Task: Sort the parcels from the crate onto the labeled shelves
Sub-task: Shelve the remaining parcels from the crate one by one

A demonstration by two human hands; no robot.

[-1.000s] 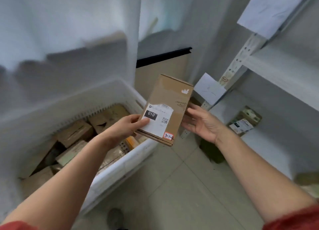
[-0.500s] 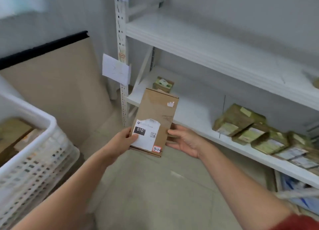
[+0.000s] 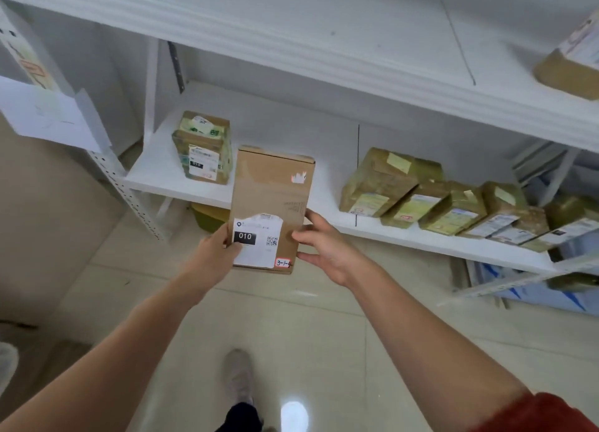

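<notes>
White shelf [image 3: 275, 133] just beyond fingertips; flat brown cardboard parcel [image 3: 272, 191], white "010" label, red-edged handwritten tag, held upright in air between left hand [image 3: 210, 256] and right hand [image 3: 327, 253], thumbs clamped on its face; row of taped parcels [image 3: 453, 211] right of fingers, small taped parcel [image 3: 202, 147] beyond-left.

Between left grip [image 3: 214, 256] on its left edge and right grip [image 3: 327, 253] on its right: parcel [image 3: 270, 191], before the lower shelf [image 3: 282, 130] front edge. On that shelf, stacked boxes [image 3: 202, 147] to the left, leaning row of parcels [image 3: 453, 204] to the right. Above, upper shelf [image 3: 324, 26] with lone box [image 3: 573, 62] far right. Below, shoe [image 3: 238, 376] on floor [image 3: 308, 334].
</notes>
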